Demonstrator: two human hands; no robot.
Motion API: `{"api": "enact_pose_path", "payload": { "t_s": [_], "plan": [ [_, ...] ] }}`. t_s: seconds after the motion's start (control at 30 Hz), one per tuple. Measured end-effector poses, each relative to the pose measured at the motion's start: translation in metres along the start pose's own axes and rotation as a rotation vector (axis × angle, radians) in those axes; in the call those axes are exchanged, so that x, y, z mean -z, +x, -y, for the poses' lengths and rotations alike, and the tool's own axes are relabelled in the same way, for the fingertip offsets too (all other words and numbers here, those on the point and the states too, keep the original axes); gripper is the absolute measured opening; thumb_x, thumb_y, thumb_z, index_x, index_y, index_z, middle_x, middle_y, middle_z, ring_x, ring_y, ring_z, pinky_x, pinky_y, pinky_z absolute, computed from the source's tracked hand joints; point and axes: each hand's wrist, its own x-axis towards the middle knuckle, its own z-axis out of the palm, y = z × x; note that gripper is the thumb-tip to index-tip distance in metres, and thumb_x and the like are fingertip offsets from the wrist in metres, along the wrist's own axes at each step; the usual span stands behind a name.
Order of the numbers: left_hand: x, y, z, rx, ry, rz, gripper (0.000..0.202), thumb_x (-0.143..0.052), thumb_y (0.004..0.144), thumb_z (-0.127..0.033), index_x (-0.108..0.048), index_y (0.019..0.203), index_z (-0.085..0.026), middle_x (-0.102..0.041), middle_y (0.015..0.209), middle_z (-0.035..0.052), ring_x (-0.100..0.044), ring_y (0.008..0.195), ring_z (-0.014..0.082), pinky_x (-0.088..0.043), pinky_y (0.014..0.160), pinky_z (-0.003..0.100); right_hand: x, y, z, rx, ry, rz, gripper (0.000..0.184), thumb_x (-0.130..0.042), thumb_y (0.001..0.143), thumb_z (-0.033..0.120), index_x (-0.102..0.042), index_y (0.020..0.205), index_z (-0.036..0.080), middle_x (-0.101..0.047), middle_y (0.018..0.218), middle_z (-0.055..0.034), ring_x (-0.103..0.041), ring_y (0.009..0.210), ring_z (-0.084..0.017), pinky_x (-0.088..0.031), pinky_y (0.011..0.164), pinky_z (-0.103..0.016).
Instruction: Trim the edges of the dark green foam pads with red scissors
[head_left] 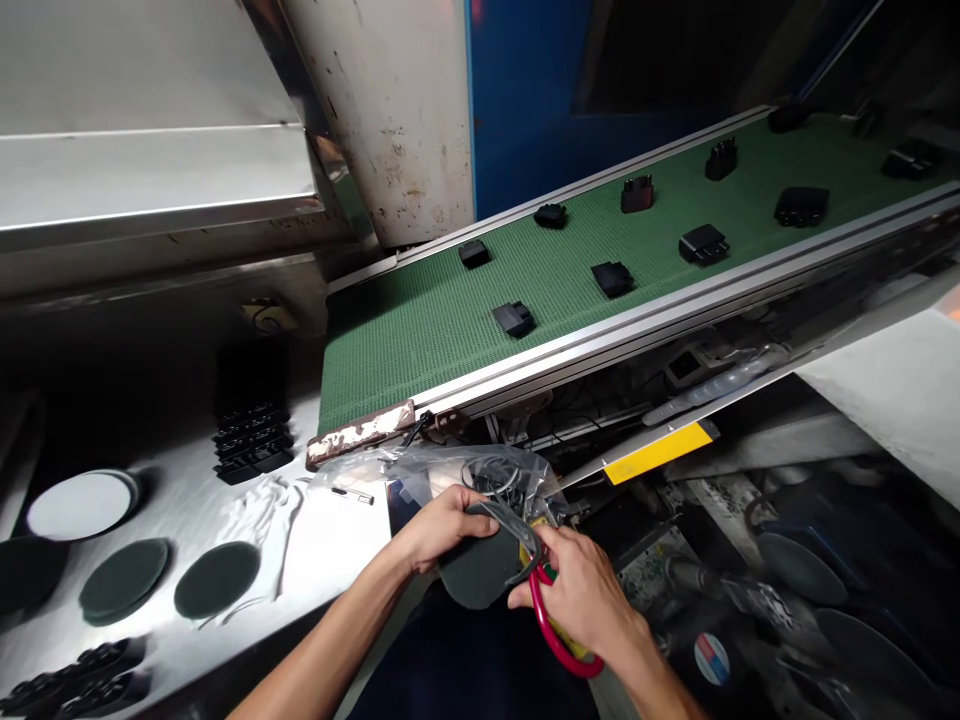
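Down at the near edge, just below the conveyor's end, the left hand (pixel 442 525) has its fingers curled tight around a dark grey pad (pixel 472 578), thumb over the top. Right beside it, the right hand (pixel 585 600) is closed through the red handles of the scissors (pixel 541 622), blades lying across the pad's upper edge. A crumpled plastic bag (pixel 450 465) sits just behind both hands. Further back, black plastic parts (pixel 514 318) dot the green belt (pixel 420 330). Over left, round pads (pixel 216 578) lie on the steel table (pixel 187 500).
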Motion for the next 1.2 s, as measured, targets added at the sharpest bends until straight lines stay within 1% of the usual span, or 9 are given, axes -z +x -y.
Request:
{"api": "enact_pose_path", "payload": {
  "t_s": [0.13, 0.3, 0.47, 0.6, 0.73, 0.87, 0.93, 1.0, 1.2],
  "plan": [
    [0.0, 0.002, -0.003, -0.008, 0.031, 0.007, 0.022, -0.076, 0.063, -0.028, -0.072, 0.078, -0.011, -0.07, 0.07, 0.0044, -0.058, 0.058, 0.0155, -0.043, 0.056, 0.024, -0.002, 0.002, 0.0, -0.001, -0.034, -0.035, 0.075, -0.082, 0.055, 0.057, -0.057, 0.118, 0.025, -0.063, 0.115, -0.0072, -0.057, 0.11, -0.028, -0.041, 0.09, -0.033],
    [0.002, 0.004, -0.007, 0.018, 0.052, 0.04, 0.025, -0.077, 0.059, -0.029, -0.073, 0.075, -0.011, -0.071, 0.071, 0.0055, -0.058, 0.058, 0.0171, -0.044, 0.055, 0.026, 0.0, 0.0, -0.001, 0.014, -0.012, -0.014, 0.052, -0.082, 0.059, 0.051, -0.061, 0.1, 0.027, -0.068, 0.097, -0.0003, -0.062, 0.093, -0.024, -0.043, 0.077, -0.029],
    [0.003, 0.009, -0.008, 0.0, 0.076, 0.058, 0.023, -0.079, 0.058, -0.026, -0.074, 0.074, -0.01, -0.071, 0.071, 0.0047, -0.059, 0.062, 0.0163, -0.045, 0.062, 0.025, -0.001, 0.0, 0.0, 0.021, -0.001, -0.032, 0.071, -0.084, 0.054, 0.054, -0.057, 0.115, 0.027, -0.065, 0.11, -0.0029, -0.059, 0.104, -0.026, -0.042, 0.087, -0.031],
    [0.005, 0.008, -0.009, -0.009, 0.073, 0.07, 0.027, -0.08, 0.059, -0.028, -0.074, 0.078, -0.01, -0.072, 0.075, 0.0057, -0.061, 0.067, 0.0181, -0.047, 0.065, 0.027, -0.002, 0.002, -0.002, -0.002, -0.007, -0.037, 0.055, -0.083, 0.057, 0.052, -0.062, 0.1, 0.026, -0.068, 0.098, -0.0019, -0.061, 0.094, -0.025, -0.042, 0.079, -0.029],
    [0.003, 0.001, 0.0, -0.042, -0.025, 0.036, 0.033, -0.078, 0.066, -0.033, -0.072, 0.09, -0.011, -0.073, 0.083, 0.008, -0.064, 0.071, 0.0192, -0.05, 0.07, 0.029, -0.001, 0.001, -0.002, -0.018, 0.003, -0.037, 0.052, -0.084, 0.058, 0.048, -0.062, 0.1, 0.025, -0.068, 0.098, -0.0024, -0.062, 0.095, -0.025, -0.043, 0.079, -0.029],
    [-0.003, -0.002, 0.01, -0.035, -0.146, -0.022, 0.033, -0.077, 0.067, -0.035, -0.071, 0.088, -0.01, -0.072, 0.078, 0.0091, -0.063, 0.066, 0.0196, -0.05, 0.065, 0.03, -0.002, -0.001, -0.002, -0.015, -0.019, -0.013, 0.064, -0.082, 0.059, 0.049, -0.059, 0.114, 0.026, -0.066, 0.11, -0.004, -0.06, 0.104, -0.026, -0.043, 0.085, -0.031],
    [-0.005, -0.001, 0.01, -0.06, -0.082, -0.027, 0.029, -0.077, 0.066, -0.032, -0.072, 0.084, -0.01, -0.072, 0.076, 0.0074, -0.061, 0.065, 0.0176, -0.048, 0.065, 0.028, -0.004, -0.001, -0.003, -0.006, -0.05, -0.012, 0.077, -0.082, 0.058, 0.052, -0.053, 0.125, 0.027, -0.061, 0.12, -0.0062, -0.054, 0.114, -0.028, -0.041, 0.094, -0.035],
    [-0.006, 0.001, 0.008, -0.094, -0.006, -0.025, 0.023, -0.076, 0.066, -0.028, -0.073, 0.08, -0.01, -0.07, 0.074, 0.0048, -0.058, 0.064, 0.0147, -0.045, 0.065, 0.025, -0.004, 0.0, -0.003, -0.001, -0.08, -0.026, 0.084, -0.083, 0.055, 0.054, -0.051, 0.128, 0.026, -0.058, 0.121, -0.0071, -0.051, 0.117, -0.031, -0.038, 0.099, -0.038],
    [-0.003, 0.002, 0.003, -0.094, 0.063, -0.003, 0.02, -0.075, 0.066, -0.026, -0.074, 0.079, -0.011, -0.067, 0.068, 0.0016, -0.052, 0.06, 0.0123, -0.038, 0.059, 0.023, 0.003, 0.0, -0.001, 0.045, -0.032, -0.024, 0.049, -0.082, 0.059, 0.051, -0.06, 0.096, 0.027, -0.065, 0.096, 0.0, -0.06, 0.093, -0.023, -0.042, 0.077, -0.029]
  ]
}}
